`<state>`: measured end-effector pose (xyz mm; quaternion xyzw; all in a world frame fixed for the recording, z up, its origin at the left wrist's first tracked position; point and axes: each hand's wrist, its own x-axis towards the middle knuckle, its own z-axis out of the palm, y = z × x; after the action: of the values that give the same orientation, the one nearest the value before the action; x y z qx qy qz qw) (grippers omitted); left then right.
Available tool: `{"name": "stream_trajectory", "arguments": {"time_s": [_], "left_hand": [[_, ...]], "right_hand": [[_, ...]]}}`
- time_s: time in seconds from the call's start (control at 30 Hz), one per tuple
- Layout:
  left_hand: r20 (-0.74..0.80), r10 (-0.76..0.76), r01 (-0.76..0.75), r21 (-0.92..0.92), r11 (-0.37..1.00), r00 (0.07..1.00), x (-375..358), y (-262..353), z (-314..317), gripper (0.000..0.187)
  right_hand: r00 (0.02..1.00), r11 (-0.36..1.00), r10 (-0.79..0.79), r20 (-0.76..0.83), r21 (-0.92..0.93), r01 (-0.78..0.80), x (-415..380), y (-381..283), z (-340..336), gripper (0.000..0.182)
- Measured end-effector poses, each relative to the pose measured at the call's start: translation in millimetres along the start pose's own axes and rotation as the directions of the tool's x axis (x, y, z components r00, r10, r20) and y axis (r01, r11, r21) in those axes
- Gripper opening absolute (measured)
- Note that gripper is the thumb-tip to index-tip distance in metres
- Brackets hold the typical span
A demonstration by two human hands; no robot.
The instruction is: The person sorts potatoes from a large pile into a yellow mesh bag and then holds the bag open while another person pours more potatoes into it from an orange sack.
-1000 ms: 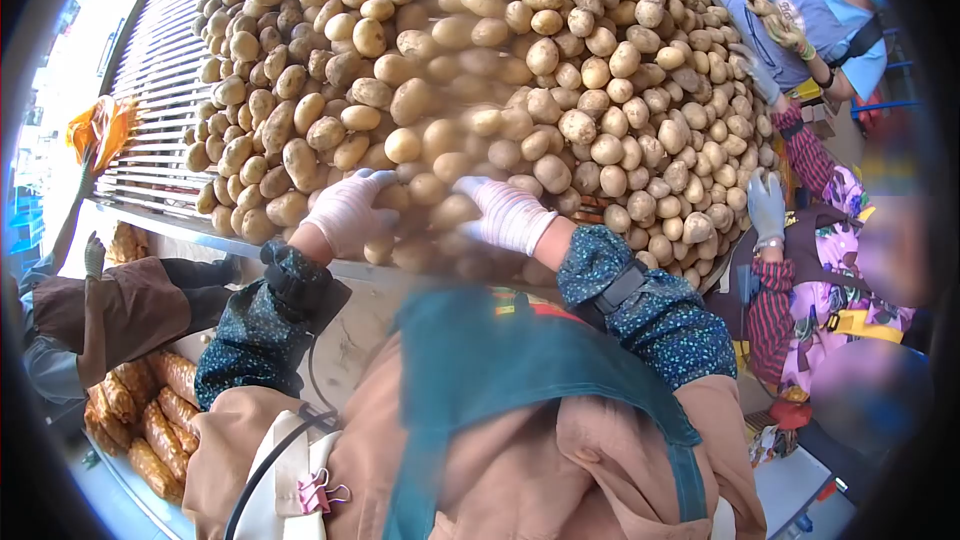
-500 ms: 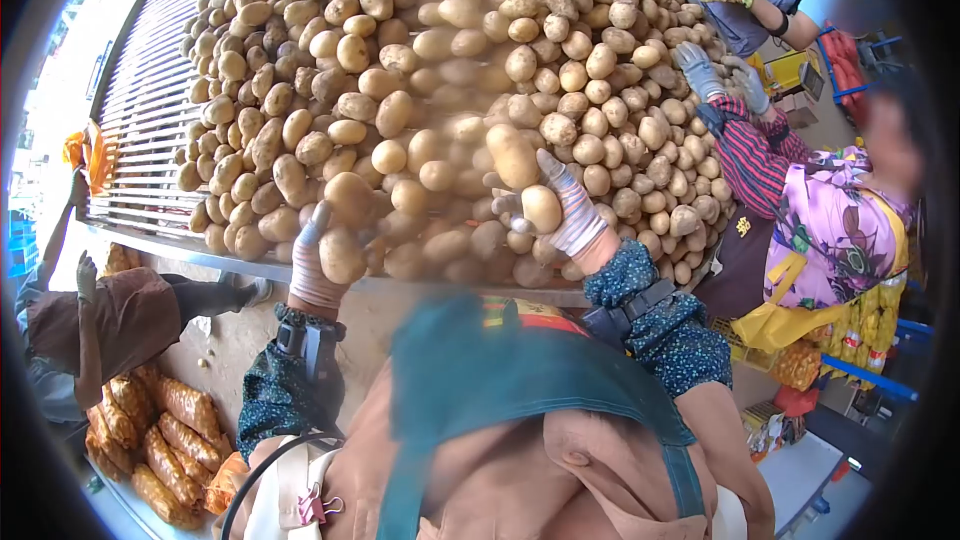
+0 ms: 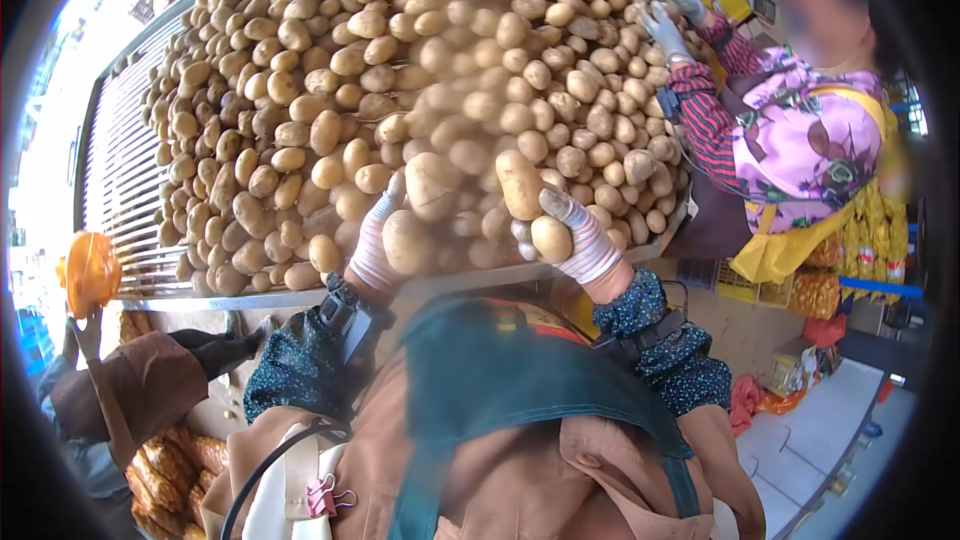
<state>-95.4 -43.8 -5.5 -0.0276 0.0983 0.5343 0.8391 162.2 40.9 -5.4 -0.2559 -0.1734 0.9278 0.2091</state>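
Observation:
My left hand (image 3: 376, 252), in a striped glove, is curled around a round potato (image 3: 408, 242). A larger potato (image 3: 432, 186) sits just above it at my fingertips. On the other side, my right hand (image 3: 585, 245) wears a matching glove and grips two potatoes: a long one (image 3: 518, 185) standing upright and a smaller round one (image 3: 551, 239) below it. Both hands are over the near edge of a big heap of potatoes (image 3: 290, 120). A smear on the view blurs the middle of the heap and part of what lies between my hands.
The heap rests on a slatted metal table (image 3: 125, 160) with a raised front rim (image 3: 290, 298). A co-worker in a floral apron (image 3: 810, 155) reaches gloved hands into the right side. Another person at left holds an orange net bag (image 3: 92, 275). Filled bags (image 3: 165, 470) lie lower left.
My left hand has moved right, nearer to my right hand, with potatoes in it. My right hand keeps its two potatoes. The orange bag at left is now raised and fuller in shape.

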Motion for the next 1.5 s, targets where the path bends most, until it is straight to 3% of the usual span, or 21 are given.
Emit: {"name": "stream_trajectory", "arguments": {"time_s": [0.17, 0.23, 0.27, 0.3, 0.37, 0.4, 0.47, 0.53, 0.77, 0.83, 0.87, 0.93, 1.0, 1.03, 1.07, 1.17, 1.23, 1.33, 1.4, 1.47, 1.5], "left_hand": [[-0.226, -0.106, 0.127, 0.081, 0.989, 0.968, 48.9, -33.1, -6.3, 0.058], [-0.17, -0.173, 0.211, 0.24, 0.948, 0.97, 64.6, -43.1, -3.2, 0.06], [-0.097, -0.25, 0.268, 0.311, 0.912, 0.963, 71.9, -47.8, -2.3, 0.06], [-0.249, -0.183, 0.276, 0.415, 0.867, 0.951, 79.9, -56.3, -9.6, 0.067], [-0.337, -0.114, 0.285, 0.518, 0.806, 0.935, 85.3, -60.2, -12.3, 0.066], [-0.264, -0.142, 0.294, 0.739, 0.606, 0.954, 97.4, -66.2, -20.8, 0.065], [-0.262, -0.299, 0.397, 0.652, 0.646, 0.918, 117.2, -97.0, -49.7, 0.061], [-0.305, -0.456, 0.543, 0.576, 0.611, 0.836, 131.8, -126.9, -48.9, 0.059], [-0.491, -0.542, 0.729, 0.395, 0.559, 0.682, 169.4, -234.5, -30.8, 0.045], [-0.545, -0.532, 0.757, 0.383, 0.53, 0.648, 170.1, -268.8, 1.8, 0.046], [-0.451, -0.53, 0.695, 0.45, 0.561, 0.718, 170.2, -278.8, 1.7, 0.046], [-0.322, -0.471, 0.57, 0.519, 0.637, 0.821, 166.4, -292.1, 15.9, 0.046], [-0.335, -0.53, 0.627, 0.45, 0.636, 0.779, 180.1, -269.5, 50.7, 0.041], [-0.319, -0.538, 0.625, 0.432, 0.651, 0.781, 176.6, -249.0, 72.0, 0.039], [-0.302, -0.529, 0.609, 0.42, 0.673, 0.793, 163.7, -234.4, 87.4, 0.037], [-0.014, -0.61, 0.541, 0.477, 0.692, 0.793, 139.3, -214.2, 4.0, 0.026], [0.243, -0.594, 0.409, 0.527, 0.745, 0.767, 119.5, -181.1, -27.0, 0.019], [-0.117, -0.536, 0.445, 0.717, 0.536, 0.836, 88.3, -140.1, -64.6, 0.018], [-0.242, -0.459, 0.435, 0.817, 0.379, 0.855, 77.5, -119.1, -92.1, 0.017], [-0.231, -0.397, 0.276, 0.96, 0.058, 0.888, 70.4, -100.9, -120.6, 0.018], [-0.071, -0.433, -0.049, 0.964, -0.26, 0.899, 70.7, -92.0, -134.8, 0.018]], "right_hand": [[0.915, 0.949, -0.286, -0.286, 0.048, 0.312, -89.4, 25.0, -35.2, 0.057], [0.832, 0.914, -0.287, -0.474, 0.125, 0.386, -125.9, 54.1, -78.9, 0.053], [0.784, 0.901, -0.267, -0.56, 0.143, 0.409, -145.9, 65.9, -99.7, 0.052], [0.731, 0.887, -0.238, -0.639, 0.164, 0.432, -163.7, 81.4, -117.3, 0.051], [0.639, 0.858, -0.229, -0.734, 0.157, 0.489, -176.6, 112.1, -148.5, 0.043], [0.545, 0.84, -0.202, -0.814, 0.142, 0.524, -189.3, 136.5, -163.5, 0.041], [0.342, 0.851, 0.007, -0.94, 0.185, 0.491, -215.5, 165.2, -177.7, 0.036], [0.292, 0.776, 0.071, -0.954, 0.236, 0.585, -215.9, 185.2, -187.3, 0.035], [0.273, 0.467, -0.05, -0.961, 0.218, 0.857, -220.1, 186.8, -192.3, 0.043], [0.251, 0.465, 0.002, -0.968, 0.223, 0.857, -222.6, 182.1, -188.5, 0.043], [0.24, 0.464, 0.029, -0.97, 0.225, 0.857, -226.6, 180.9, -187.9, 0.043], [0.381, 0.52, -0.131, -0.915, 0.263, 0.813, -235.9, 183.0, -202.7, 0.041], [0.477, 0.583, -0.393, -0.786, 0.187, 0.79, -239.0, 209.5, -220.2, 0.043], [0.464, 0.745, -0.546, -0.698, -0.151, 0.65, -232.0, 202.3, -226.9, 0.04], [0.436, 0.73, -0.682, -0.587, -0.504, 0.462, -225.2, 194.8, -233.1, 0.037], [0.319, 0.79, -0.292, -0.902, -0.039, 0.612, -267.1, 223.6, -160.1, 0.032], [0.343, 0.859, -0.259, -0.903, -0.053, 0.509, -256.2, 202.5, -159.0, 0.034], [0.356, 0.888, -0.205, -0.912, -0.02, 0.46, -247.6, 206.5, -192.8, 0.027], [0.335, 0.916, -0.22, -0.916, -0.076, 0.393, -230.4, 198.7, -189.7, 0.025], [0.392, 0.928, -0.292, -0.872, -0.159, 0.338, -206.0, 188.3, -189.7, 0.024], [0.421, 0.929, -0.324, -0.847, -0.201, 0.311, -196.9, 181.6, -189.6, 0.023]]}}
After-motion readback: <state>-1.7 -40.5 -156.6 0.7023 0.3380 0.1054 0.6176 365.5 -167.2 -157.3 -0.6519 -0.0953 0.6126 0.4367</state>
